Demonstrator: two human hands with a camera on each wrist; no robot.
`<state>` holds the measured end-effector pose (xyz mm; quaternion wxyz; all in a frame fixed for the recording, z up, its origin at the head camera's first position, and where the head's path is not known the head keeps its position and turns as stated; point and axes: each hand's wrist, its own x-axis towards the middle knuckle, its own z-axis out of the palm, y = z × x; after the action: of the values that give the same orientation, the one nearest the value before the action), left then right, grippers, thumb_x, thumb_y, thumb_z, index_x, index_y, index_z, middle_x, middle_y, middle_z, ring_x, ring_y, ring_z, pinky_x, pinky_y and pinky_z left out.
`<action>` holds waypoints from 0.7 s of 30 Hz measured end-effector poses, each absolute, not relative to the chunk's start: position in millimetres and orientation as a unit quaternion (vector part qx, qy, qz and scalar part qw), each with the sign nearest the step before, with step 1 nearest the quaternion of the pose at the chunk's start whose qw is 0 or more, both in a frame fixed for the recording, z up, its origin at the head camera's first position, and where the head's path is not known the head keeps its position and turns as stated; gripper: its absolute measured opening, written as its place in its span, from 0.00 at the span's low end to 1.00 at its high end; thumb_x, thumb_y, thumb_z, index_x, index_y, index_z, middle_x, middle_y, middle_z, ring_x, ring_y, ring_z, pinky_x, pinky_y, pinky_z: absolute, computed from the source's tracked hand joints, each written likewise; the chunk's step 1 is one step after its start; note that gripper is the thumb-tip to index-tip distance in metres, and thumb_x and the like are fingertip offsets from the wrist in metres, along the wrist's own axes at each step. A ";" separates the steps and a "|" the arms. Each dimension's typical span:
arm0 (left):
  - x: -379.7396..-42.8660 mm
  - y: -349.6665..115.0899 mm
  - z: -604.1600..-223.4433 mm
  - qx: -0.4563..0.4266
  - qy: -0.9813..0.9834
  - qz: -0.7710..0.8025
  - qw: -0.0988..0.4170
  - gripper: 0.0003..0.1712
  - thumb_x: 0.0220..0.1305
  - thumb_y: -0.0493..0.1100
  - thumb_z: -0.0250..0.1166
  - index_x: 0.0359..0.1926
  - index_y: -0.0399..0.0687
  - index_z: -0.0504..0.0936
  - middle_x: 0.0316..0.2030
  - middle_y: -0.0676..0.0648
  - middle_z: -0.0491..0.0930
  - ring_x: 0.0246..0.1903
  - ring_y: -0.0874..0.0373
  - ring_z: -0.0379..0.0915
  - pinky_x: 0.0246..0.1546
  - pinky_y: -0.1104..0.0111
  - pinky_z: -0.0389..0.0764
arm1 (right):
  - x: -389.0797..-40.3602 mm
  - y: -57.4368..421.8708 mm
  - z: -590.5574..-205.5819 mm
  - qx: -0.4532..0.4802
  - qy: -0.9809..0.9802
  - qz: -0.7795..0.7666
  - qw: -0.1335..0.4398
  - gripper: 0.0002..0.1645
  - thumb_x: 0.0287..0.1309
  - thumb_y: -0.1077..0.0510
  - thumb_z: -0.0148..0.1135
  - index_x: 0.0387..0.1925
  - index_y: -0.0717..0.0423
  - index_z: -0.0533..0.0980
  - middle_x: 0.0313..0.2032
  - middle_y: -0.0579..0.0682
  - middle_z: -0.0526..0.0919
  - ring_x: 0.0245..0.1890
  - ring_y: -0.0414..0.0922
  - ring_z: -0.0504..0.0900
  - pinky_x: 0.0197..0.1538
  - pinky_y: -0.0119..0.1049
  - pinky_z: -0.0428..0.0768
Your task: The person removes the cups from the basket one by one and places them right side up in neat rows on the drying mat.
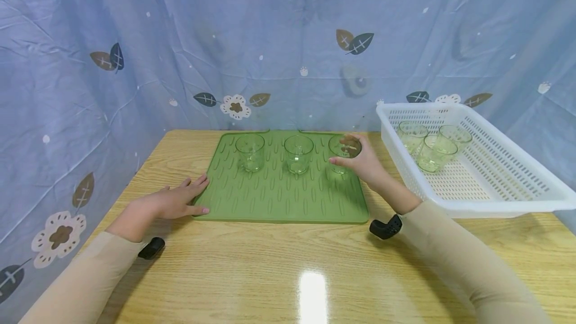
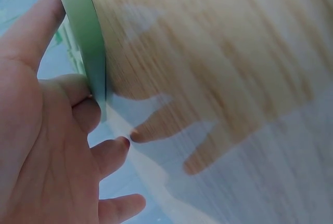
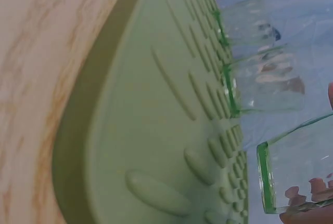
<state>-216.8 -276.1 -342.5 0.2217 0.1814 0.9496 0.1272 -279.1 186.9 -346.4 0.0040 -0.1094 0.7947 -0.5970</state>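
A ribbed green drying mat (image 1: 270, 204) lies on the wooden table. My left hand (image 1: 177, 201) rests at its left edge, fingers spread, the thumb lying over the mat's front corner. At the mat's right side my right hand (image 1: 365, 164) grips a clear, green-tinted drinking glass (image 1: 337, 168) between thumb and fingers. The right wrist view shows this glass (image 3: 291, 169) upright close over the mat, fingers visible through its wall. Two matching glasses stand upright on the mat, one in the middle (image 1: 298, 156) and one at the left (image 1: 250, 154).
At the right of the table stands a white perforated plastic basket (image 1: 504, 209). Three more glasses are grouped inside its left part, including a front one (image 1: 435, 156). A blue patterned curtain (image 1: 288, 64) hangs behind the table and along its sides.
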 end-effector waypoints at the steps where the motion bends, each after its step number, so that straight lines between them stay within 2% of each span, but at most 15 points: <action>1: -216.6 -276.2 -342.8 0.181 0.950 0.127 0.221 0.57 0.72 0.67 0.59 0.81 0.35 0.45 0.80 0.33 0.38 0.75 0.26 0.32 0.62 0.22 0.36 | -280.5 186.9 -348.0 -0.108 0.794 -0.598 0.004 0.53 0.61 0.62 0.74 0.77 0.66 0.52 0.72 0.66 0.64 0.72 0.63 0.64 0.70 0.55 0.68; 13: -216.3 -276.8 -343.5 0.185 0.950 0.125 0.218 0.57 0.71 0.67 0.59 0.81 0.34 0.46 0.80 0.32 0.38 0.75 0.25 0.33 0.61 0.21 0.37 | -289.7 186.5 -356.6 -0.086 0.802 -0.589 0.046 0.54 0.61 0.60 0.74 0.77 0.65 0.50 0.74 0.65 0.60 0.75 0.60 0.59 0.72 0.55 0.65; 21: -218.4 -277.8 -344.9 0.186 0.951 0.122 0.216 0.57 0.72 0.67 0.59 0.81 0.34 0.46 0.80 0.32 0.38 0.75 0.26 0.33 0.61 0.21 0.38 | -293.3 186.0 -359.0 -0.088 0.800 -0.592 0.050 0.54 0.63 0.59 0.73 0.78 0.64 0.49 0.75 0.64 0.59 0.76 0.61 0.56 0.74 0.56 0.61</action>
<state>-218.4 -277.8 -344.9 0.2155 0.1864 0.9508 0.1218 -293.3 186.0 -359.0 0.0504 -0.0883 0.7998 -0.5917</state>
